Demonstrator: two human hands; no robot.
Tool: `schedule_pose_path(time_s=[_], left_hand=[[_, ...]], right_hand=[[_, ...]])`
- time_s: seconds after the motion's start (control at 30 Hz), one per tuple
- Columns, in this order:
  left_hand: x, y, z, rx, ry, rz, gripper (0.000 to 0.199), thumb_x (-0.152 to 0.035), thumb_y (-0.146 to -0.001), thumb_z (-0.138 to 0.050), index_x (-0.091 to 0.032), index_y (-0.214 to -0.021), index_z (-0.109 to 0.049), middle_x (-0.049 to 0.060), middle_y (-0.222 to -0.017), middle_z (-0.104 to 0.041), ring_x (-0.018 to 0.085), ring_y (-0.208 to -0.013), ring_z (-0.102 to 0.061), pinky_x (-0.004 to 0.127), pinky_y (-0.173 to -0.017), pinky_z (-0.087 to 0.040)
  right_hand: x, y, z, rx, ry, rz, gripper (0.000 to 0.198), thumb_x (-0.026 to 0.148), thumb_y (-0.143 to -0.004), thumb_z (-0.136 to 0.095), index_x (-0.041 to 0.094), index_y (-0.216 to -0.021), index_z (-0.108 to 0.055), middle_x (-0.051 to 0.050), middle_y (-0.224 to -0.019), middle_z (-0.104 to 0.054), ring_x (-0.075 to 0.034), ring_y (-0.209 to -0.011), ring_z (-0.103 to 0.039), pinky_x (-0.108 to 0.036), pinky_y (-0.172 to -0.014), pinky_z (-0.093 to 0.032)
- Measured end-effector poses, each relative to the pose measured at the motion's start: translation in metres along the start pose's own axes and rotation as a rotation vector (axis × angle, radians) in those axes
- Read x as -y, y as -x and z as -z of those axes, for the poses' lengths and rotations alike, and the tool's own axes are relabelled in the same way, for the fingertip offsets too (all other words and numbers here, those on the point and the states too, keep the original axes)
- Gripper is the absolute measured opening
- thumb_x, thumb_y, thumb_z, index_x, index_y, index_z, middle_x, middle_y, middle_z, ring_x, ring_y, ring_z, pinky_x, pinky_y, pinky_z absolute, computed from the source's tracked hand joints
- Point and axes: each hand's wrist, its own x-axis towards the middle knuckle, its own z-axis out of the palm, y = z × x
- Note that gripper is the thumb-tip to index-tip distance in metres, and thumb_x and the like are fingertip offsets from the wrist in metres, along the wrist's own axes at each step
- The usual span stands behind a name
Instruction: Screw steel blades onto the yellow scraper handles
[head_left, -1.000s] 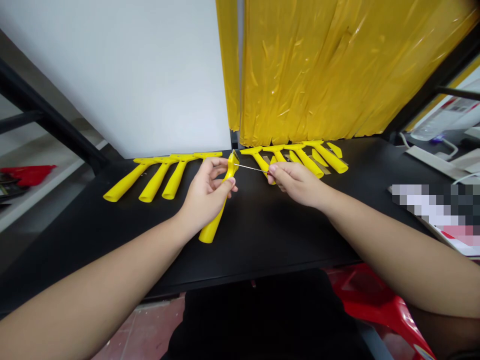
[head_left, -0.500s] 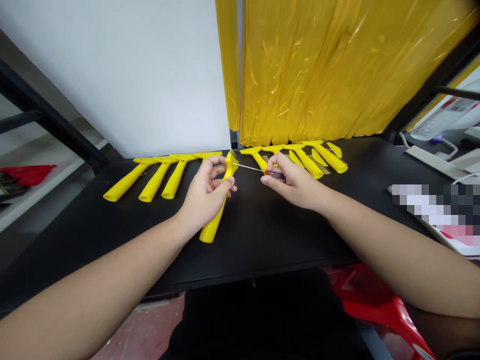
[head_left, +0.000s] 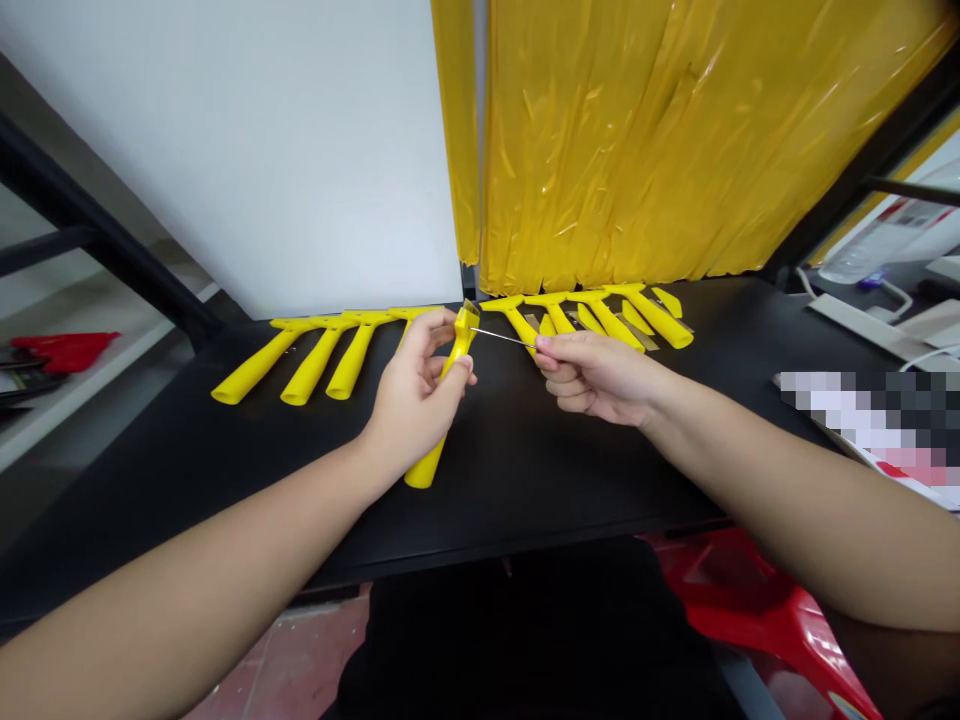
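My left hand point(head_left: 424, 385) is closed around a yellow plastic scraper point(head_left: 430, 462), its hollow handle end pointing down toward me and its head with a blade edge facing up and away. In my right hand point(head_left: 592, 375) is a thin screwdriver point(head_left: 504, 337); its handle is hidden inside my closed fingers. The shaft runs leftward, and the tip meets the scraper's head. Behind my left hand several like scrapers point(head_left: 309, 365) lie in a row. More yellow scrapers point(head_left: 660, 315) lie beyond my right hand, with loose yellow pieces point(head_left: 637, 318) and thin blades among them.
The black table point(head_left: 517, 480) carries everything. A white panel point(head_left: 300, 150) and yellow plastic wrapping point(head_left: 600, 140) rise at its back. On the right lie a power strip point(head_left: 862, 325) and a pixelated flat item point(head_left: 877, 430). A red stool point(head_left: 757, 590) stands below the edge.
My right hand has rolled over, so its fingers now wrap the screwdriver handle from the other side. The scraper in my left hand is turned slightly; the screwdriver tip stays at its head.
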Motion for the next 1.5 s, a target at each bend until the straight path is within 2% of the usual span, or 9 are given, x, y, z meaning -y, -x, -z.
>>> schedule_pose_path(time_s=[0.1, 0.27, 0.4, 0.53, 0.8, 1.07, 1.23, 1.4, 1.5], left_hand=[[0.001, 0.000, 0.000, 0.016, -0.011, 0.012, 0.044, -0.017, -0.090, -0.072, -0.026, -0.128, -0.052, 0.008, -0.133, -0.064, 0.009, -0.073, -0.071, 0.023, -0.062, -0.058], [0.000, 0.000, 0.002, 0.069, 0.023, 0.157, 0.041, -0.015, -0.092, -0.069, -0.027, -0.126, -0.050, 0.006, -0.124, -0.068, 0.010, -0.072, -0.072, 0.023, -0.061, -0.057], [-0.002, 0.003, 0.003, 0.105, 0.033, 0.139, 0.047, -0.015, -0.094, -0.070, -0.028, -0.134, -0.050, 0.007, -0.130, -0.069, 0.010, -0.073, -0.071, 0.023, -0.064, -0.058], [-0.002, 0.005, 0.003, 0.130, 0.003, 0.062, 0.043, -0.016, -0.096, -0.069, -0.027, -0.134, -0.053, 0.009, -0.135, -0.067, 0.010, -0.078, -0.072, 0.025, -0.069, -0.060], [-0.002, 0.006, 0.005, 0.133, -0.099, -0.022, 0.037, -0.017, -0.097, -0.068, -0.026, -0.130, -0.056, 0.010, -0.142, -0.066, 0.010, -0.078, -0.073, 0.027, -0.071, -0.061], [-0.001, -0.020, 0.014, -0.033, 0.296, 0.295, 0.017, -0.014, -0.092, -0.073, -0.017, -0.101, -0.059, 0.003, -0.095, -0.071, 0.015, -0.080, -0.079, 0.029, -0.083, -0.067], [-0.002, -0.038, 0.037, -0.235, 0.527, 0.530, 0.008, -0.015, -0.098, -0.064, -0.017, -0.101, -0.057, 0.013, -0.106, -0.079, 0.013, -0.068, -0.073, 0.023, -0.062, -0.062], [0.003, -0.044, 0.047, -0.167, 0.560, 0.597, 0.016, -0.023, -0.097, -0.064, -0.023, -0.103, -0.049, 0.007, -0.097, -0.079, 0.010, -0.053, -0.059, 0.018, -0.043, -0.041], [0.003, -0.041, 0.046, -0.071, 0.572, 0.553, 0.024, -0.023, -0.090, -0.065, -0.025, -0.108, -0.049, 0.007, -0.095, -0.078, 0.013, -0.054, -0.060, 0.021, -0.045, -0.042]], right_hand=[[-0.002, -0.002, 0.004, 0.000, 0.065, 0.008, 0.041, 0.053, -0.099, -0.065, 0.024, -0.076, -0.048, 0.011, -0.059, -0.023, -0.009, -0.051, -0.013, -0.025, -0.046, -0.015], [-0.009, 0.000, -0.004, -0.254, 0.874, 0.521, 0.017, 0.037, -0.106, -0.058, 0.023, -0.096, -0.061, 0.003, -0.068, -0.052, -0.015, -0.058, -0.043, -0.030, -0.060, -0.033], [-0.009, 0.004, -0.008, -0.296, 1.128, 0.631, 0.017, 0.030, -0.108, -0.050, 0.022, -0.101, -0.063, -0.002, -0.079, -0.063, -0.017, -0.065, -0.051, -0.033, -0.067, -0.036], [-0.010, 0.002, -0.005, -0.288, 0.926, 0.586, 0.029, 0.035, -0.108, -0.051, 0.022, -0.083, -0.060, 0.000, -0.068, -0.056, -0.016, -0.062, -0.049, -0.032, -0.064, -0.037], [-0.011, -0.004, -0.009, -0.102, 0.124, 0.081, 0.032, 0.043, -0.100, -0.064, 0.023, -0.078, -0.052, 0.013, -0.053, -0.026, -0.007, -0.046, -0.015, -0.022, -0.043, -0.016], [-0.009, -0.014, 0.023, -0.147, 0.381, 0.400, 0.024, 0.045, -0.103, -0.063, 0.022, -0.096, -0.062, 0.007, -0.061, -0.048, -0.012, -0.054, -0.043, -0.025, -0.053, -0.036], [-0.001, -0.017, 0.049, -0.317, 0.182, 0.399, 0.016, 0.036, -0.096, -0.067, 0.025, -0.099, -0.056, 0.004, -0.070, -0.055, -0.014, -0.060, -0.052, -0.029, -0.061, -0.043], [0.002, -0.019, 0.061, -0.390, 0.134, 0.390, 0.017, 0.034, -0.091, -0.069, 0.024, -0.096, -0.056, 0.004, -0.070, -0.052, -0.012, -0.056, -0.046, -0.028, -0.056, -0.033], [-0.002, -0.024, 0.068, -0.437, 0.191, 0.427, 0.022, 0.037, -0.089, -0.072, 0.024, -0.093, -0.056, 0.005, -0.070, -0.051, -0.011, -0.054, -0.043, -0.027, -0.054, -0.031]])
